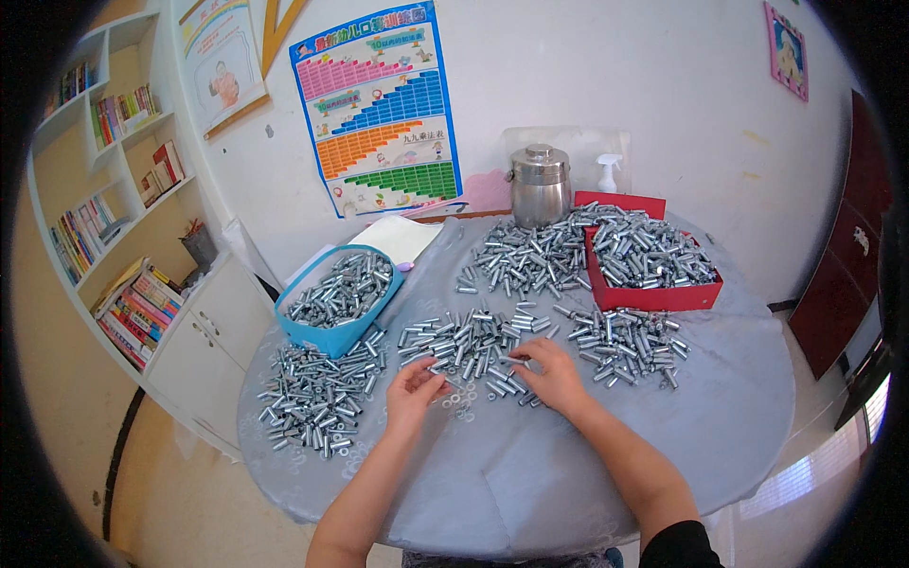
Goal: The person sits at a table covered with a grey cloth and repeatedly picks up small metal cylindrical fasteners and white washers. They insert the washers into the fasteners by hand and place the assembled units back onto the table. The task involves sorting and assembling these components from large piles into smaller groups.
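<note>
My right hand pinches a small silver metal sleeve at the near side of the middle pile of metal sleeves. To its left, my left hand is closed, thumb and fingertips together at the pile's near-left edge; what they hold is too small to make out. Loose small metal rings lie on the cloth between my hands. Another heap of sleeves spreads left of my left hand, and a further one lies beyond my right hand.
A blue basket full of sleeves stands at the left. At the back right are a red box heaped with sleeves, a large loose pile, a steel canister and a white spray bottle. A grey cloth covers the round table.
</note>
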Available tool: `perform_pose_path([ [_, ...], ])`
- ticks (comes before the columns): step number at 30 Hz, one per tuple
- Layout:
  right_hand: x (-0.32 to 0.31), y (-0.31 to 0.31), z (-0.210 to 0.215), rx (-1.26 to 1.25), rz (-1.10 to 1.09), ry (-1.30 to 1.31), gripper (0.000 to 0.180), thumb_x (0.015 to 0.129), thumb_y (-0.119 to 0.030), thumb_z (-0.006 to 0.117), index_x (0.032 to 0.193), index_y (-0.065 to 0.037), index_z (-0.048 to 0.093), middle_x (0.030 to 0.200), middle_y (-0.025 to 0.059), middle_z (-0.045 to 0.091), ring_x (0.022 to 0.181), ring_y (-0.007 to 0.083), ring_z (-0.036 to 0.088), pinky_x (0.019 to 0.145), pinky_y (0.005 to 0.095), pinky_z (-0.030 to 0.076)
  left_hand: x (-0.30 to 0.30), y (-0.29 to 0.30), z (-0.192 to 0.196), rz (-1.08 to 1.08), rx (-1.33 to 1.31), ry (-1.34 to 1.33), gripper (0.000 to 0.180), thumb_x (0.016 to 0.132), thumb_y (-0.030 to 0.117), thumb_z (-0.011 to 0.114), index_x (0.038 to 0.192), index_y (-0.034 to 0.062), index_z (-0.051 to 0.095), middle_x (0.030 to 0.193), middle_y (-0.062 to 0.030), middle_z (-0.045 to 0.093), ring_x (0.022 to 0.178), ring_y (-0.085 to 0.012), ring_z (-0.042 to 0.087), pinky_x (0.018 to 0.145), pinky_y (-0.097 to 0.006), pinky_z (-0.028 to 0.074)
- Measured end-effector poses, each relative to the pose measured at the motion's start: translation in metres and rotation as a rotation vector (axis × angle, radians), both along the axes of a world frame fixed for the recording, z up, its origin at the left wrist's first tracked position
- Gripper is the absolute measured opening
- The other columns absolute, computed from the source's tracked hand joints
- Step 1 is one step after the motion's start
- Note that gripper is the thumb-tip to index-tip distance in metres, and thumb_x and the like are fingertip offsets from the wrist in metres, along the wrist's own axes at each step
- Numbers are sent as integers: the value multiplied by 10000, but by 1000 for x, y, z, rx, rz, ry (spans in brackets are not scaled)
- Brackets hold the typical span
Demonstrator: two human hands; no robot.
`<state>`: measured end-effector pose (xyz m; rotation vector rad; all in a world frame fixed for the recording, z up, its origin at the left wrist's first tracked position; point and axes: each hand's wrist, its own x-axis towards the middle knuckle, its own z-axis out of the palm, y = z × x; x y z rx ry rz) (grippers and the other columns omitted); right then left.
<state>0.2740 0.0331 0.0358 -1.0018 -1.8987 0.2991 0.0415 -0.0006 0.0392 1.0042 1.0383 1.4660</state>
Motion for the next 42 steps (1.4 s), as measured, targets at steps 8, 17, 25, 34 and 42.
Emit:
perform_pose_path([
  [8, -36, -28, 4, -219, 285, 16, 181, 735, -72, 630, 904, -25, 588, 825, 108, 580, 799, 242, 582, 702, 312, 464, -7, -19, -13, 12, -139, -272, 167, 796, -10, 576, 957, -35, 541, 857, -131, 593, 775, -210, 615, 719, -301, 539],
  [17, -44, -30, 4, -228, 275, 84, 177, 723, -52, 640, 893, -31, 594, 840, 107, 586, 805, 242, 578, 713, 319, 462, -4, -20, -19, -3, -115, -184, 168, 796, 16, 593, 950, -48, 574, 855, -140, 611, 755, -200, 622, 687, -283, 540],
  [25, -54, -36, 3, -74, 303, 64, 209, 731, -66, 635, 938, -53, 605, 895, 102, 596, 860, 248, 573, 750, 315, 453, 1, -32, 0, -207, -200, -65, 195, 807, 90, 605, 938, -55, 607, 823, -151, 633, 707, -190, 631, 639, -269, 534],
  [34, -57, -16, -1, -446, 255, -469, 227, 709, -247, 658, 838, -62, 631, 860, 99, 614, 747, 269, 591, 660, 360, 467, -25, -24, -1, 45, -159, -274, 159, 806, 65, 595, 917, -48, 588, 814, -146, 622, 713, -190, 623, 630, -275, 543],
  [42, -66, -28, -9, -229, 145, -407, 194, 669, -263, 677, 759, -96, 637, 770, 66, 604, 772, 244, 577, 676, 362, 439, -20, -24, -4, 25, -210, -252, 164, 809, 73, 595, 933, -33, 578, 837, -140, 615, 752, -197, 615, 644, -291, 538],
])
